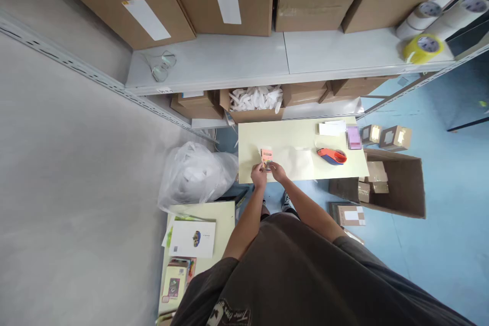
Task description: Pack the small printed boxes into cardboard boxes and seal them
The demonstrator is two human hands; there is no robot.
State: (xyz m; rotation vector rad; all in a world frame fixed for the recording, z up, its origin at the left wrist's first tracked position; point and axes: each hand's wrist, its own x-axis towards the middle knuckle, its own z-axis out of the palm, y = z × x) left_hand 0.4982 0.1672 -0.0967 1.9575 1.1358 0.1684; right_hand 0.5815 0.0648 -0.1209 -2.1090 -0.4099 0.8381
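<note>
Left hand (259,175), right hand (278,171) pinch orange card (266,157) at pale table (298,132) near edge; tape dispenser (331,156) well right.

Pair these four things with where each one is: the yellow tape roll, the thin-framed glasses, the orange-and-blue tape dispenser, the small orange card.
Things:
1. Yellow tape roll
2. Thin-framed glasses
3. Orange-and-blue tape dispenser
4. Small orange card

Places:
A. Lying on the pale tabletop
B. Held between the left hand and the right hand
C. On the right of the white metal shelf, beside white tape rolls
D. On the left of that shelf

Pairs: 1-C, 2-D, 3-A, 4-B
</note>
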